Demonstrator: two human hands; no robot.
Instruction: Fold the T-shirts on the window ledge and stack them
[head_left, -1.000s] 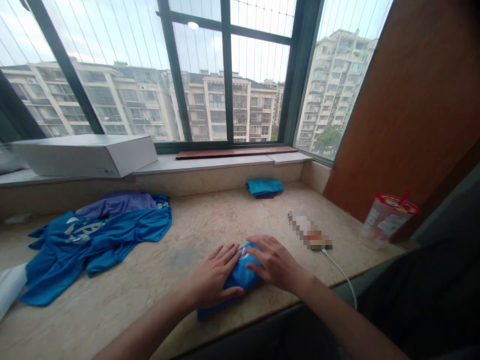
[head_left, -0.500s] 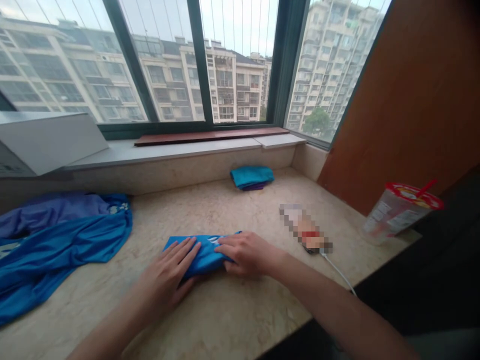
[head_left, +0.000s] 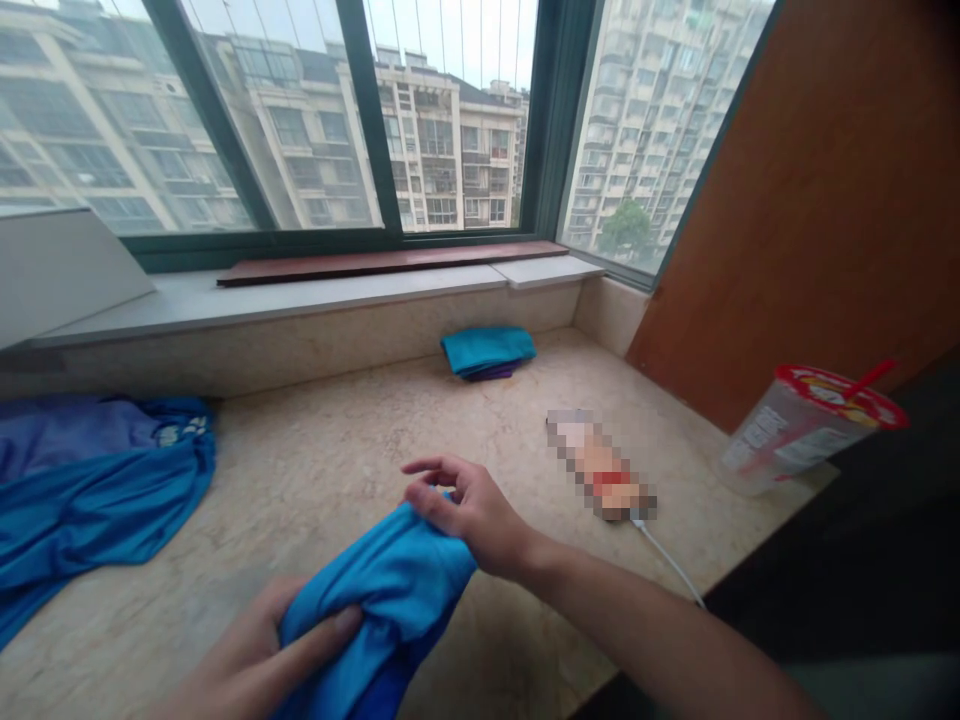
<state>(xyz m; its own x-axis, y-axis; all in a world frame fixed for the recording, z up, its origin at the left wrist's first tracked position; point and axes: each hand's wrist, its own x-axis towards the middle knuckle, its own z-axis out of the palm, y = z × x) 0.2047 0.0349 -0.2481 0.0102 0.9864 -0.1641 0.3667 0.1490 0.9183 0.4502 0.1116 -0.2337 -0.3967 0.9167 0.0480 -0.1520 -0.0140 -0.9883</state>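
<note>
A folded blue garment [head_left: 386,590] is lifted off the marble ledge [head_left: 337,450] between both hands. My left hand [head_left: 255,660] grips its lower end from below, thumb pressed across the cloth. My right hand [head_left: 469,510] pinches its upper corner, fingers curled. Further back, near the window sill, lies a small stack of folded cloths, teal on purple [head_left: 487,352].
A heap of loose blue and purple garments [head_left: 90,480] lies at the left. A blurred-out phone [head_left: 600,467] with a white cable [head_left: 667,565] lies right of my hands. A plastic cup with red lid and straw [head_left: 806,425] stands at the right edge. A white box [head_left: 60,270] sits on the sill.
The folded blue garment lay flat under both palms; now both hands have gripped it and raised it off the ledge toward me. The view has shifted right and down.
</note>
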